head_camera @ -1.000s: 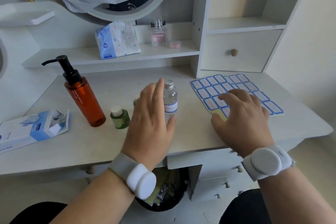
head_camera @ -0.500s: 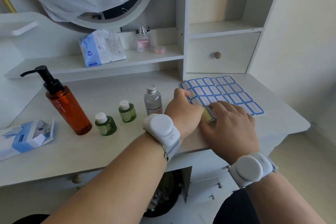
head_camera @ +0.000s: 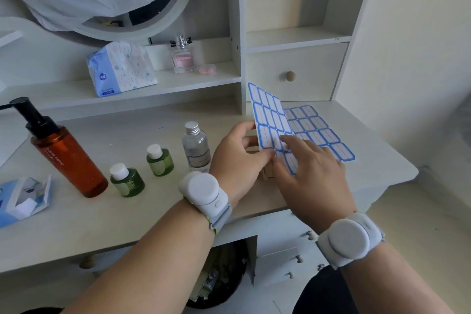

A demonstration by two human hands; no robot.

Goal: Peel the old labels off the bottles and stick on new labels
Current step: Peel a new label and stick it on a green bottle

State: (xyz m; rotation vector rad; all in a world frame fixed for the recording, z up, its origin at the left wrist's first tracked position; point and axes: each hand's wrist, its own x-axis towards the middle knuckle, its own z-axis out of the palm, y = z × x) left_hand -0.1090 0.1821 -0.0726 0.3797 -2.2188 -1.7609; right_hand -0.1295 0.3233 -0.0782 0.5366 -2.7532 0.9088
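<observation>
Bare desk (head_camera: 142, 214) lies open in front of the bottle row; the pump bottle (head_camera: 65, 153), two green bottles (head_camera: 127, 181) and clear bottle (head_camera: 195, 148) block the left, the upright divider (head_camera: 235, 33) stands behind

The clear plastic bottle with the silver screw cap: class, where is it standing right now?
In the head view, the clear plastic bottle with the silver screw cap stands upright mid-desk, between the nearer small green bottle and the left hand.

Soft, even daylight fills the scene; shadows are faint. The wide lens bends the shelf uprights (head_camera: 235, 33) near the edges. The right hand (head_camera: 311, 173) shows slight motion blur, details soft
</observation>
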